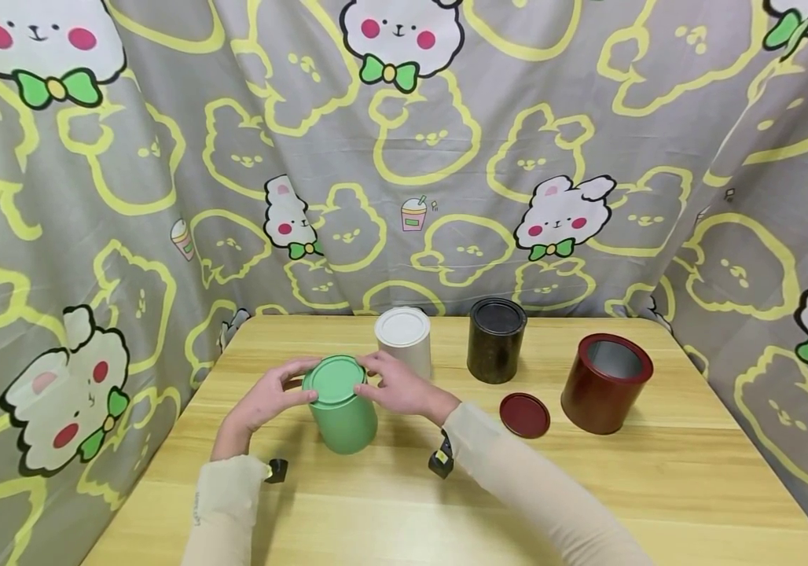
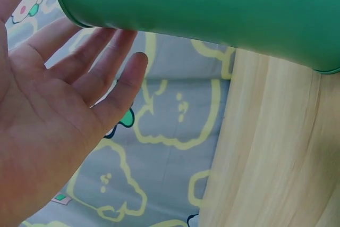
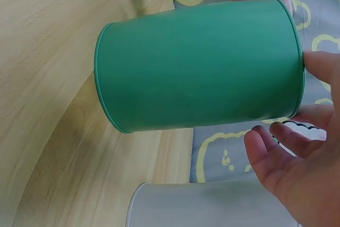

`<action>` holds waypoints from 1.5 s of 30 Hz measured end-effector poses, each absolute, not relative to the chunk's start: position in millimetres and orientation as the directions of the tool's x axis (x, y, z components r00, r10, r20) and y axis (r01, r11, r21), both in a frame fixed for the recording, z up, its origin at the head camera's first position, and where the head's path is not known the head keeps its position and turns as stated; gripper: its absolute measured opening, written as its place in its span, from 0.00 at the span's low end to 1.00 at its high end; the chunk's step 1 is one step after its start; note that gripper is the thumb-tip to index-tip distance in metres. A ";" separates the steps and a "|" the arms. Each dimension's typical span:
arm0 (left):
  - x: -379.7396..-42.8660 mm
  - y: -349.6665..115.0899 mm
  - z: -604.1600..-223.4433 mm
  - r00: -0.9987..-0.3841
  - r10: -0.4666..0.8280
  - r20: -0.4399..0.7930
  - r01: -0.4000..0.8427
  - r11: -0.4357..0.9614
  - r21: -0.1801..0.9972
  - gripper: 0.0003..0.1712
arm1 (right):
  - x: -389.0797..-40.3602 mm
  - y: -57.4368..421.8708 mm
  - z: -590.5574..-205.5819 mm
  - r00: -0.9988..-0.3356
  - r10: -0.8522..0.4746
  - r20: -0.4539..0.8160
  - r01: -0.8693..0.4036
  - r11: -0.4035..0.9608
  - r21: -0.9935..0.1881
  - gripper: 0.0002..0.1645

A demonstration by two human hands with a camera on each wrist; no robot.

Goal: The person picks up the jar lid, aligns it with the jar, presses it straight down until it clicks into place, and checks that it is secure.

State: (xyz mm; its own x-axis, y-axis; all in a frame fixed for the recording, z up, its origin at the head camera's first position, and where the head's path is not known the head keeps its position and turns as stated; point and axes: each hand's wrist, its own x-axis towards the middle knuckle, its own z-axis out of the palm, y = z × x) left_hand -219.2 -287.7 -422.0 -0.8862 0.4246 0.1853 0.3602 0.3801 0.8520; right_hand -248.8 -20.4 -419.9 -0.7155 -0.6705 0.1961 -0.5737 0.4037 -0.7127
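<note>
A green can [image 1: 346, 424] with its green lid [image 1: 336, 379] seated on top is between my two hands, near the left side of the table. My left hand [image 1: 262, 401] grips the left side of the upper rim, thumb and fingers spread around the edge. On the opposite side, my right hand [image 1: 404, 387] pinches the rim with thumb and forefinger. The right wrist view shows the can's plain side [image 3: 196, 67] and the right hand's other fingers loosely bent away from it. From the left wrist, the left fingertips [image 2: 126, 38] lie right at the can's rim.
Behind the right hand stands a white can [image 1: 404, 330] with a lid. Farther right are a black lidded can [image 1: 496, 346] and an uncovered dark red can [image 1: 598, 397]. A dark red lid [image 1: 525, 415] lies flat on the wooden table [image 1: 376, 519]. Patterned curtains [image 1: 446, 259] surround it.
</note>
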 end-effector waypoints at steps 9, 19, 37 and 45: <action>-215.3 -282.4 -417.7 -0.892 0.423 0.160 0.334 0.377 0.864 0.32 | -246.6 -20.4 -424.2 -0.724 -0.665 0.182 -0.544 0.389 -0.744 0.33; -223.6 -288.7 -427.1 -0.890 0.437 0.134 0.305 0.349 0.886 0.33 | -250.0 -21.6 -423.5 -0.732 -0.653 0.193 -0.549 0.399 -0.734 0.32; -221.7 -285.8 -423.5 -0.882 0.462 0.095 0.283 0.358 0.890 0.34 | -253.4 -24.2 -422.1 -0.750 -0.649 0.126 -0.467 0.385 -0.796 0.33; -221.7 -285.0 -423.7 -0.887 0.459 0.057 0.238 0.347 0.907 0.36 | -253.9 -27.6 -424.0 -0.766 -0.635 0.098 -0.409 0.363 -0.837 0.30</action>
